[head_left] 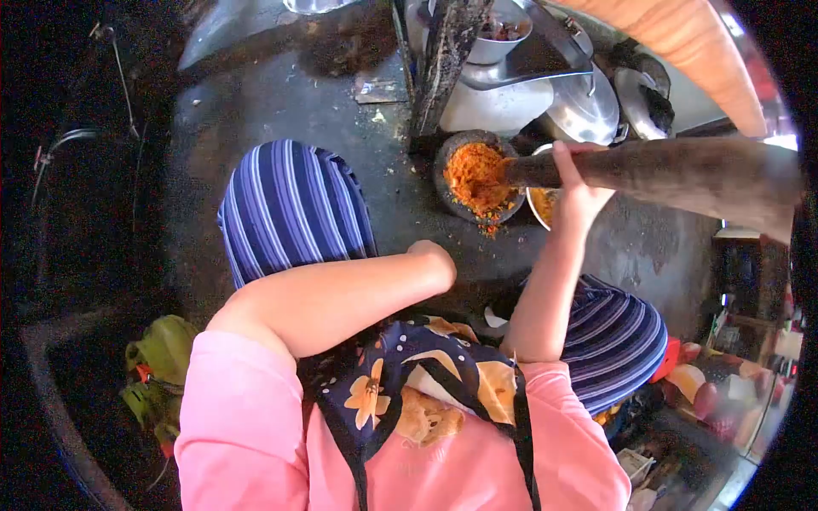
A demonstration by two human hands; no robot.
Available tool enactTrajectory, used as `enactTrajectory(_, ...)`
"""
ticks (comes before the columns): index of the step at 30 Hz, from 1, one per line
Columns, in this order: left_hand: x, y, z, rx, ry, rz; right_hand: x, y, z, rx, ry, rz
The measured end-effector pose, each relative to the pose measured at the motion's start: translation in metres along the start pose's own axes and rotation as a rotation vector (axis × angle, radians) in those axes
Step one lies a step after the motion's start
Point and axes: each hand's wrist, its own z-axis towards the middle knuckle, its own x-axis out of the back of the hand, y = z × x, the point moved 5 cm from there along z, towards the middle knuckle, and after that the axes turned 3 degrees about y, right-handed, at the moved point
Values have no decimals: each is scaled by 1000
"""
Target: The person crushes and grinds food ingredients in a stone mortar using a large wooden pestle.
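Observation:
My right hand (579, 192) is wrapped around a long, thick wooden pestle (682, 175). The lower end of the pestle rests in crushed orange paste (477, 179) inside a dark stone mortar (441, 166). Orange bits lie scattered on the floor by the mortar's near side. Beside it stands a white bowl (535, 209) with yellow-orange food in it, partly covered by my right hand and the pestle. My left hand (434, 262) is bent at the wrist in front of my body, near the mortar; its fingers are hidden from view.
Behind the mortar are a charred post (447, 68), a metal lid (584, 106) and a bowl of dark food (494, 51). A curved wooden piece (682, 43) crosses the upper right. My striped knees (294, 204) flank the work area on the dark floor (256, 111).

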Motion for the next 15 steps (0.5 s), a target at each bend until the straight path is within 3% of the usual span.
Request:
enactTrajectory(3, 0, 1, -3, 7, 20, -34, 13, 91, -17, -15, 165, -217)
enactTrajectory(5, -15, 7, 11, 3, 23, -40, 24, 163, -51, -211, 101, -143)
enactTrajectory(7, -8, 11, -1, -16, 19, 11, 28, 158, -56, -270, 185, -3)
enactTrajectory(8, -3, 15, -14, -48, -2, 5, 30, 140, -45, -206, 151, -101)
enactTrajectory(9, 2, 15, -19, -77, -14, 4, 25, 105, -33, -115, 190, -104)
enactTrajectory(10, 2, 12, -15, -76, -11, 6, 20, 78, -20, -157, 202, 74)
enactTrajectory(12, -5, 10, 1, -26, 10, 8, 23, 32, 5, -48, 127, 12)
enactTrajectory(15, -5, -1, 8, 12, 103, 11, 20, 30, 10, -26, 155, 82)
